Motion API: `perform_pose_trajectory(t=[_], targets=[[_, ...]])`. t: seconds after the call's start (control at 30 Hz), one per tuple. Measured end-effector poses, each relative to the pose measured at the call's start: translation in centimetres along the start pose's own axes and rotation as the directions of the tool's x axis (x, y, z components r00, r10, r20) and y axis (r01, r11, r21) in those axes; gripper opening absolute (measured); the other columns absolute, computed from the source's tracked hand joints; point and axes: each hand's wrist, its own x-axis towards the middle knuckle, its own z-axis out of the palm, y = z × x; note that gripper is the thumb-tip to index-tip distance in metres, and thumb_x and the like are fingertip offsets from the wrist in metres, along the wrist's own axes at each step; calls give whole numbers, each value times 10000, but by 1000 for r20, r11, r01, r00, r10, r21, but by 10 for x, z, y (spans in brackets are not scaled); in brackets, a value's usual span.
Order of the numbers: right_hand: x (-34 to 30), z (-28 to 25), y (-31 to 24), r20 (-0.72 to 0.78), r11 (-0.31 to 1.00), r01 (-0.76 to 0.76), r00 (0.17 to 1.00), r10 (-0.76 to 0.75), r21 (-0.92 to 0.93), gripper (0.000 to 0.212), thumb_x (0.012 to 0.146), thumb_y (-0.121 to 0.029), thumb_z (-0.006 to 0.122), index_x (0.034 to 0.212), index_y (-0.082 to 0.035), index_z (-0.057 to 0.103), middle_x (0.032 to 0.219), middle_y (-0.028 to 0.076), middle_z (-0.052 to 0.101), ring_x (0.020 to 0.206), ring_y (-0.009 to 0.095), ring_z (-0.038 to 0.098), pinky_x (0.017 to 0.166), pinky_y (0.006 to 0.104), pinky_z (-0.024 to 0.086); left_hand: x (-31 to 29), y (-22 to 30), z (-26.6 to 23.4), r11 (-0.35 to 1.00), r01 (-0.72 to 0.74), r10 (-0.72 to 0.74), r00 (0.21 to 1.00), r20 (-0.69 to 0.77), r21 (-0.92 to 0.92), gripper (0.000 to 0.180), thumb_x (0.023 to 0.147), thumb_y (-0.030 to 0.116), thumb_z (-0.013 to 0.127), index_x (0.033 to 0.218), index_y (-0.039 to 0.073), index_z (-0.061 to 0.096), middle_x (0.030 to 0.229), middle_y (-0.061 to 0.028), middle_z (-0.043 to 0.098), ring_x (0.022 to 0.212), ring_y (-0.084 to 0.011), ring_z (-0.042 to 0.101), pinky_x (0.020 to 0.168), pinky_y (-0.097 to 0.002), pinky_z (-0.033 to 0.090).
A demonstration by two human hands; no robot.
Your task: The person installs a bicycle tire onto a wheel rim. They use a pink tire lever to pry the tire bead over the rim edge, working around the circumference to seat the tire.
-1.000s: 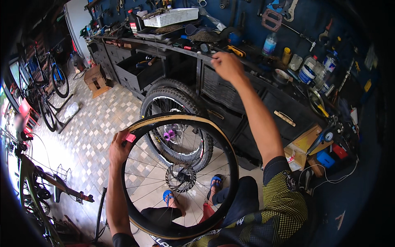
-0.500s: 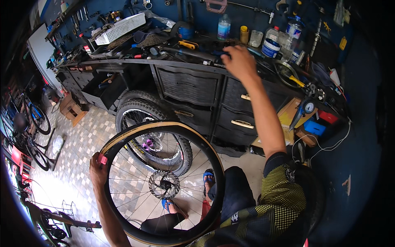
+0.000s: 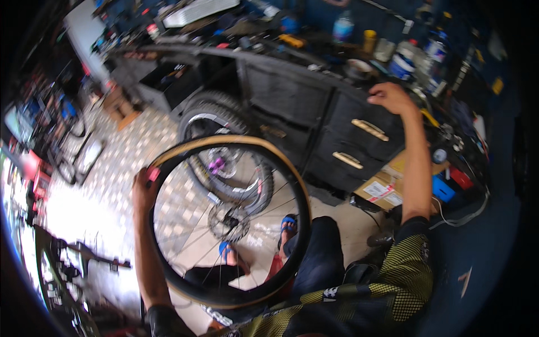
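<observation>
A bicycle wheel with a black rim, thin spokes and a brake disc stands tilted in front of my legs. Its tan-walled tyre runs round the rim. My left hand is closed on the wheel's left side, where a small pink piece shows by the fingers; its kind is unclear. Raised before the drawers, just below the bench edge, my right hand has its fingers curled in. Blur hides whether anything small is between them.
A cluttered black workbench with drawers runs along the back, holding bottles and tools. Behind the wheel leans a knobbly-tyred wheel. Cardboard boxes sit at the right; parked bicycles and a bike frame are at the left.
My right hand has drawn back from the bench top toward me and its fingers have curled. My left hand keeps hold of the wheel. The whole view has shifted.
</observation>
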Motion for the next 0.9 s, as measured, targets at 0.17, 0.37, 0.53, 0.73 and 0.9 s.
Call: perform_pose_trajectory(t=[0.17,0.37,0.53,0.73,0.9], targets=[[2,1,46,-30,995,15,999,-12,101,293,867,-136,862,1119,-71,726,856,26,654,827,148,612,761,331,516,-7,14,-1,999,34,-35,999,35,22,745,885,258,796,1515,-6,500,1383,-279,625,1266,-462,605,1080,-504,498],[12,-9,37,77,971,-80,995,64,225,104,995,-143,735,1000,-61,670,794,-45,587,718,66,518,649,265,421,-23,-5,-8,996,65,-73,991,114,69,906,878,290,813,1588,-51,366,1456,-302,572,1338,-471,556,1130,-527,456],[-2,-8,20,-1,992,-33,999,34,125,141,980,-136,745,1067,-44,684,842,-20,593,782,95,546,738,289,468,-47,52,1,817,242,-293,956,16,524,917,865,389,849,1531,-87,436,1515,-289,530,1395,-428,523,1150,-539,424],[-29,3,25,-339,994,102,937,-86,31,221,1022,-132,680,1220,-39,645,925,30,652,871,129,624,806,312,507,-59,165,32,968,67,-125,965,232,242,486,945,413,776,1192,-5,752,1276,-188,724,1261,-341,638,1102,-454,455],[-61,93,-51,-219,911,143,974,-60,386,250,1081,-145,579,1317,-64,588,927,45,651,859,103,634,781,300,523,28,207,107,930,-344,332,937,108,125,509,995,410,696,1357,53,676,1390,-214,631,1371,-396,540,1169,-510,388]])
